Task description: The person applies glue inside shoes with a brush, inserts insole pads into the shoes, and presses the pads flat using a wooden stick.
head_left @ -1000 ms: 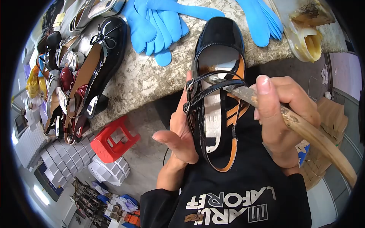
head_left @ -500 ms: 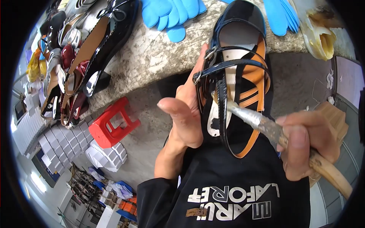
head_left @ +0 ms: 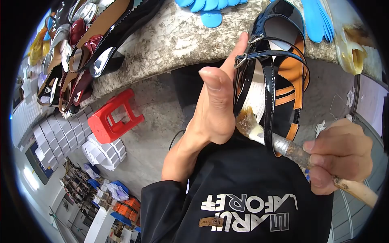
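Note:
A black patent strappy shoe (head_left: 290, 73) with an orange-tan lining points its toe away from me. My left hand (head_left: 216, 109) holds it from the left side, thumb raised off it and index finger stretched along its edge; the other fingers are hidden. Wrapped around the wooden handle of a brush (head_left: 283, 146) with a metal ferrule, my right hand (head_left: 342, 152) is at the lower right. The ferrule passes behind the hanging strap loop, and the brown bristles, with whitish paste at their base, are at the heel end of the pale insole.
Blue gloves (head_left: 320, 24) lie on the worn stone-like worktop (head_left: 178, 40), beside a container (head_left: 356, 60) crusted with yellowish residue. Several shoes (head_left: 107, 44) are piled at the left. On the floor stand a red stool (head_left: 115, 117) and stacked white boxes (head_left: 63, 133).
The brush has drawn back toward the heel end, baring its bristles. Shoe and left hand have shifted right in view, and the worktop items have shifted too as the camera turned.

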Motion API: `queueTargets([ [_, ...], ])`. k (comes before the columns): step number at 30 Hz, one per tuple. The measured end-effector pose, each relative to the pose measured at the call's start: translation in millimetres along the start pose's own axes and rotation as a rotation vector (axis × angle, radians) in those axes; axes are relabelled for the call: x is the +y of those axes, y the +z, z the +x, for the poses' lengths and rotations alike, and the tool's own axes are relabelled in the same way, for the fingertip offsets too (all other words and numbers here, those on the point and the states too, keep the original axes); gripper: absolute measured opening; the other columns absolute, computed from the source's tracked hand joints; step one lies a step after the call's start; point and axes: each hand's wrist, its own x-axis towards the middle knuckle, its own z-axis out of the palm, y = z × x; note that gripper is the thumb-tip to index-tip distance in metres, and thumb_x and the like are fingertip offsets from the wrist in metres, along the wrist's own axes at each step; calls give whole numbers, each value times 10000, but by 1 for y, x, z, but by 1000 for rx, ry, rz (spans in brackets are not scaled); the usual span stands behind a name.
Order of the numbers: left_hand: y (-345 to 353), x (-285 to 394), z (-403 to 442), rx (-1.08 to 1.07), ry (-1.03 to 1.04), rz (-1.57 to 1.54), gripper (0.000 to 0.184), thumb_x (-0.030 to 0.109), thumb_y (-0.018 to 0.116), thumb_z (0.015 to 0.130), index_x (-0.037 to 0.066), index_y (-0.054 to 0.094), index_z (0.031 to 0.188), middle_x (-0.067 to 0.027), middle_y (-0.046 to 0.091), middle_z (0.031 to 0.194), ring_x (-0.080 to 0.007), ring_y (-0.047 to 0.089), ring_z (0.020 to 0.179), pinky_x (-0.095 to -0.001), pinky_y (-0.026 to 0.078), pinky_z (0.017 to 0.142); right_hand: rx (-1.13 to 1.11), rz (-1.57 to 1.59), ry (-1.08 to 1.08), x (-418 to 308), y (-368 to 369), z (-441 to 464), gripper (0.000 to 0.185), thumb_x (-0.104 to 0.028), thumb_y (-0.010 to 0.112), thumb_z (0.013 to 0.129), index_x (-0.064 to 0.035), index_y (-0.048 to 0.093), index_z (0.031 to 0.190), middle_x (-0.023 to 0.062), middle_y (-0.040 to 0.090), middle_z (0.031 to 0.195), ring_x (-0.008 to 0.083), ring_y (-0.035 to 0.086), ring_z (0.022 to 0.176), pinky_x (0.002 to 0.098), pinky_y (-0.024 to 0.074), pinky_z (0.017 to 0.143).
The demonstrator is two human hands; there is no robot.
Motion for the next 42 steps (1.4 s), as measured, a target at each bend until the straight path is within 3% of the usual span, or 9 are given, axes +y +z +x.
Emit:
queueTargets([
  [5, 3, 1, 2, 29, 8, -33, 1171, 836, 107, 815, -133, 124, 1472, -177, 594, 1265, -216, 569, 1125, -310, 395, 1002, -279, 86, -133, 23, -23, 30, 237, -129, 811, 686, -5, 625, 767, 163, 670, 752, 118, 506, 392, 237, 397, 351],
  [11, -1, -10, 3, 31, 37, 4, 1158, 824, 94, 831, -153, 202, 1443, -122, 695, 917, -152, 615, 843, -295, 447, 896, -617, 70, -25, 15, -37, 79, 257, -163, 859, 664, -10, 681, 768, 119, 689, 752, 153, 566, 432, 227, 419, 366],
  [16, 3, -3, 5, 19, 100, 72, 1135, 804, 66, 851, -161, 261, 1418, -109, 686, 760, -155, 624, 759, -293, 476, 812, -613, 27, -73, 15, -36, 92, 196, -106, 839, 626, -22, 699, 734, 121, 699, 770, 182, 605, 507, 252, 452, 428],
  [19, 2, 6, 3, -8, -18, 100, 1228, 877, 83, 760, -128, 183, 1459, -162, 551, 1157, -201, 514, 1084, -329, 383, 988, -686, -23, -21, 16, -58, 93, 216, -68, 825, 620, -19, 715, 799, 143, 695, 853, 206, 637, 620, 270, 477, 507],
  [22, 11, 14, 1, -28, -65, 92, 1299, 926, 91, 698, -106, 129, 1487, -199, 467, 1415, -235, 444, 1297, -354, 319, 1105, -478, -330, 64, 19, -61, 70, 182, -104, 813, 712, -29, 715, 846, 149, 673, 909, 203, 611, 680, 273, 463, 570],
  [26, 17, -9, -5, 26, 144, 132, 1086, 788, 59, 858, -95, 67, 1491, -193, 703, 1044, -286, 713, 873, -305, 545, 725, -163, -330, 184, -11, -41, 20, 245, -175, 830, 709, -68, 727, 904, 145, 635, 980, 209, 575, 678, 282, 480, 607],
  [31, 33, -13, -7, 113, 105, 130, 1207, 869, 57, 759, -85, 24, 1497, -183, 689, 1088, -251, 704, 900, -305, 557, 742, 91, -696, 37, -2, 11, -9, 298, 45, 775, 666, 56, 678, 948, 160, 674, 957, 302, 638, 760, 358, 553, 645],
  [39, 56, -9, -14, 168, 98, 271, 1249, 886, 104, 741, -109, 0, 1488, -196, 678, 1080, -218, 697, 850, -260, 535, 667, 162, -729, -129, 47, 5, -8, 205, 43, 745, 689, 83, 653, 867, 175, 654, 871, 295, 632, 671, 333, 546, 571],
  [42, 61, -18, -17, 166, 48, 305, 1274, 915, 76, 709, -81, 11, 1500, -204, 572, 1276, -239, 609, 1086, -317, 486, 903, 212, -761, -140, 50, 15, -13, 195, 44, 728, 706, 100, 639, 870, 186, 642, 868, 294, 623, 627, 324, 534, 531],
])
